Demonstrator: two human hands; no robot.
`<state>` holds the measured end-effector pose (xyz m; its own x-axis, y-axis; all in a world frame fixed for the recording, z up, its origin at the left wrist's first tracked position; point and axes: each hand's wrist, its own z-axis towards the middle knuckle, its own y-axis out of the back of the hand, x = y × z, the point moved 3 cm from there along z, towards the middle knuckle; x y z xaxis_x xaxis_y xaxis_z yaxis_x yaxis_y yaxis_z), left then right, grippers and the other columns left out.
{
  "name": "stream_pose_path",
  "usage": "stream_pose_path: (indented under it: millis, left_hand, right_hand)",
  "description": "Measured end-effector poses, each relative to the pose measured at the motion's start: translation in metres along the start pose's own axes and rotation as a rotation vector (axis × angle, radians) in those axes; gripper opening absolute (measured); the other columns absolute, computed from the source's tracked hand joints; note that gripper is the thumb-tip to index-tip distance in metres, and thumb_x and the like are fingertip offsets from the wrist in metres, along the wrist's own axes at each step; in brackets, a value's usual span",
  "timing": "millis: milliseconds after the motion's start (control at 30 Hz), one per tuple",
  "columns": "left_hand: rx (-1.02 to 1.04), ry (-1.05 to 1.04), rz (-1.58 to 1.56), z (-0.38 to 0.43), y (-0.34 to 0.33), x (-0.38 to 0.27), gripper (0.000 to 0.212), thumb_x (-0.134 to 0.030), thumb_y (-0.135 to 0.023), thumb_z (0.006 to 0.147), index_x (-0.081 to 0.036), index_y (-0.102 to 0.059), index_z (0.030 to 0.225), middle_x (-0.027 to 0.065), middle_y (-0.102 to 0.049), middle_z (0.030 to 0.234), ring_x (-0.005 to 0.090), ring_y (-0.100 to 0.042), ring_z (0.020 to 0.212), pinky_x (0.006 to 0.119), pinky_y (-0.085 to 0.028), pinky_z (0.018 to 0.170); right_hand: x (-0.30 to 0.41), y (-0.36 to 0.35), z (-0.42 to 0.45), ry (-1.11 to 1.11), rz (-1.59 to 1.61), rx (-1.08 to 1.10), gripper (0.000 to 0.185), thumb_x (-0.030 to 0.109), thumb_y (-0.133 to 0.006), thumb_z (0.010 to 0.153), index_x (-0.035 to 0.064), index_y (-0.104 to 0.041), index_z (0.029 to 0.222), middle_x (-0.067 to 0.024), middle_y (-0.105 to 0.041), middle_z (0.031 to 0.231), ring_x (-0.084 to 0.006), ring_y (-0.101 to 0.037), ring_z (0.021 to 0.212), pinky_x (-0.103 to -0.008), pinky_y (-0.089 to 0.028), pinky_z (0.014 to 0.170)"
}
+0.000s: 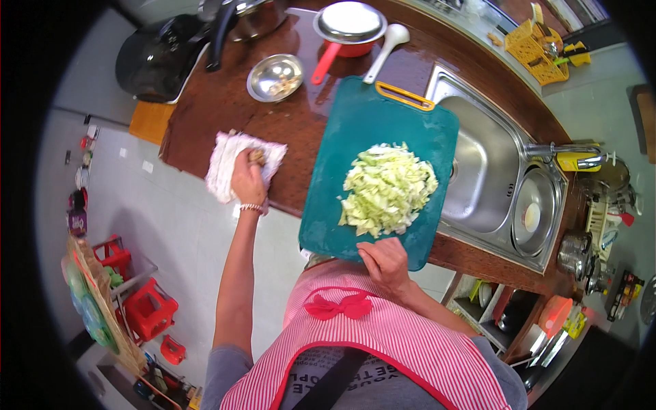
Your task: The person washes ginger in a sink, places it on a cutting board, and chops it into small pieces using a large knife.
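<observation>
My left hand (248, 179), wearing a beaded bracelet, closes around a small brown lump (257, 157) whose kind is unclear. It is over a white and pink cloth (221, 165) at the counter's front edge. Curled at the near edge of a green cutting board (328, 205), my right hand (387, 262) grips that edge; some of its fingers are hidden. A heap of chopped pale green cabbage (389, 189) lies on the board, which overlaps the sink side and sticks out past the counter front.
Behind are a steel bowl (275, 78) with small scraps, a lidded red-handled pan (350, 25) and a white ladle (389, 48). On the right, a steel sink (482, 164) has a faucet (564, 151). A black appliance (159, 59) stands back left; red stools (148, 310) are on the floor.
</observation>
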<state>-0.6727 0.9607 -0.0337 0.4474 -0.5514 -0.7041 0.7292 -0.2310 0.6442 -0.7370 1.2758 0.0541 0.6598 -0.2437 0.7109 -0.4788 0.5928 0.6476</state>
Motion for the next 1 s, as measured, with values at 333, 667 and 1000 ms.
stream_pose_path:
  millis: [333,667,1000]
  left_hand:
    - [-0.063,0.393,-0.753,-0.072,0.145,0.053,0.027,-0.005,-0.047,0.082,-0.002,-0.052,0.109,0.0011,-0.055,0.085,0.0071,-0.048,0.067,0.021,-0.042,0.058]
    - [-0.484,1.677,-0.635,-0.441,0.202,0.235,0.022,-0.022,-0.059,0.080,-0.013,-0.055,0.099,-0.0017,-0.059,0.077,0.0080,-0.052,0.063,0.024,-0.041,0.058]
    - [-0.456,2.228,-0.608,-0.679,0.113,0.162,0.025,-0.017,-0.056,0.079,-0.012,-0.053,0.103,0.0001,-0.061,0.079,0.0094,-0.053,0.058,0.024,-0.042,0.049]
  right_hand:
    - [0.055,-0.089,-0.042,-0.250,0.203,0.453,0.013,0.011,-0.045,0.080,0.0037,-0.056,0.081,-0.0119,-0.052,0.069,-0.0313,-0.053,0.065,-0.0374,-0.040,0.059]
    - [0.027,-0.237,-0.052,-0.222,-0.040,0.794,0.021,0.018,-0.046,0.087,0.0011,-0.056,0.094,-0.0176,-0.054,0.085,-0.0333,-0.053,0.081,-0.0371,-0.042,0.072]
    - [-0.155,-0.341,0.005,-0.772,0.057,0.201,0.024,0.028,-0.051,0.087,0.0046,-0.054,0.091,-0.0062,-0.054,0.080,-0.0153,-0.052,0.068,-0.0284,-0.043,0.056]
